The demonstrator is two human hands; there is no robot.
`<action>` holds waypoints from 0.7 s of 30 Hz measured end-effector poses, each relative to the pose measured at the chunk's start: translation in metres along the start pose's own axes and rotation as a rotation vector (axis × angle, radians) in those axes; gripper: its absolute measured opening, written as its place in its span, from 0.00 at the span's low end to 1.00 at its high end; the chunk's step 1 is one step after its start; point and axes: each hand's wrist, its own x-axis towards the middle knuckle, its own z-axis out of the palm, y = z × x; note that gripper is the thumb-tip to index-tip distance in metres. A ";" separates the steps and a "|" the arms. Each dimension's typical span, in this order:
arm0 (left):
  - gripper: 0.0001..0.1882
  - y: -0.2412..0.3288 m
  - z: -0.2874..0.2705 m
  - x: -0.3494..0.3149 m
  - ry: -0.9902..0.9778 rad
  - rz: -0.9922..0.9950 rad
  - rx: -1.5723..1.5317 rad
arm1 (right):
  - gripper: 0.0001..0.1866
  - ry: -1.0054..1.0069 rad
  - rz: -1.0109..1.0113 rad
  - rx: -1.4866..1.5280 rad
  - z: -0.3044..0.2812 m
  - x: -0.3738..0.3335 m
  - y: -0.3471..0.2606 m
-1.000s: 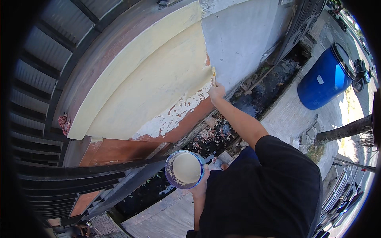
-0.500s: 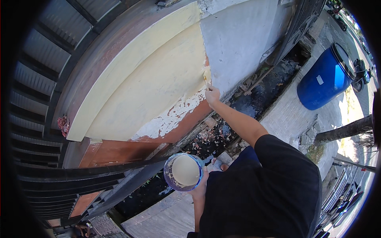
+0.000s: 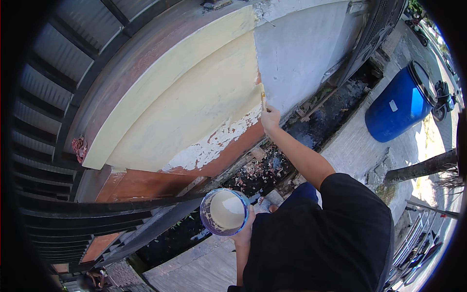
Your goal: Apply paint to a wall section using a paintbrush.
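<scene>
In my right hand point(image 3: 270, 120) is a paintbrush point(image 3: 263, 100), its bristles against the wall near the border between the cream paint and the grey section. My right arm is stretched out to reach it. The cream wall point(image 3: 194, 102) has a flaking white patch point(image 3: 209, 148) and a reddish-brown band low down. My left hand point(image 3: 244, 228) grips the side of a paint bucket point(image 3: 206, 225), which I hold near my body. Cream paint point(image 3: 226, 208) lies inside, with smears round the inner wall.
A ditch point(image 3: 311, 127) with dark water and litter runs along the wall's foot. Black metal bars point(image 3: 112, 207) stand at the left. On the concrete at right are a blue drum point(image 3: 394, 109) and a trunk-like post point(image 3: 423, 165). A crumpled cloth point(image 3: 79, 148) hangs at the wall's left end.
My right hand and the brush have shifted slightly right and down along the cream paint's border. The bucket stays in my left hand, and a bright patch of light now falls on its paint.
</scene>
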 end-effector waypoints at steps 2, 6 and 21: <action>0.52 -0.013 -0.003 0.001 -0.008 0.002 0.003 | 0.24 0.061 0.015 0.135 -0.002 0.009 -0.005; 0.53 -0.011 -0.005 0.004 -0.041 0.017 0.040 | 0.22 -0.052 -0.028 0.017 0.019 -0.007 0.001; 0.58 -0.005 -0.002 0.003 -0.035 0.062 -0.024 | 0.23 0.016 -0.012 0.107 0.009 0.001 -0.022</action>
